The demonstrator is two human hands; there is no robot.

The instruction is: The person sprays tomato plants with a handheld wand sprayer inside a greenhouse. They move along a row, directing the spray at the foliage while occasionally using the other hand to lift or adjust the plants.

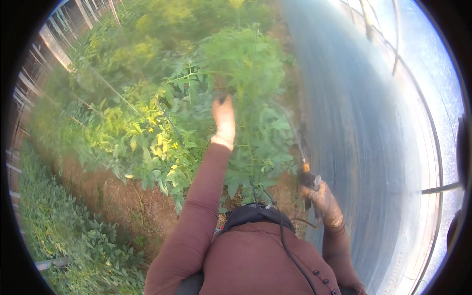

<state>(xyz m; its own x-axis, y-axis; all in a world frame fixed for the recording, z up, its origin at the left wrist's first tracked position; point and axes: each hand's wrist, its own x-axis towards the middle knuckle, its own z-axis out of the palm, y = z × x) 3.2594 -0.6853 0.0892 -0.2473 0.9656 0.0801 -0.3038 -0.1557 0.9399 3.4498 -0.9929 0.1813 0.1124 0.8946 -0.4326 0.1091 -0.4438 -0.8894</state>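
Observation:
My left hand (pixel 224 117) reaches forward among leafy green plants (pixel 258 64) that look like tomato plants. Leaves and blur hide its fingertips, with a dark patch at their end, so its grip is unclear. At the right, my right hand (pixel 325 199) is closed round the dark handle of a spray wand (pixel 307 178). An orange band marks the handle's front, and from it a thin rod runs up beside the foliage. Yellowed leaves (pixel 161 146) show to the left of my left forearm.
Blue-grey plastic sheeting (pixel 359 132) of a tunnel wall rises along the right, with curved frame poles (pixel 439 162) beyond. Bare brown soil (pixel 123 199) separates the plants from another green row (pixel 64 226) at the lower left. A dark cord (pixel 287 241) hangs down my front.

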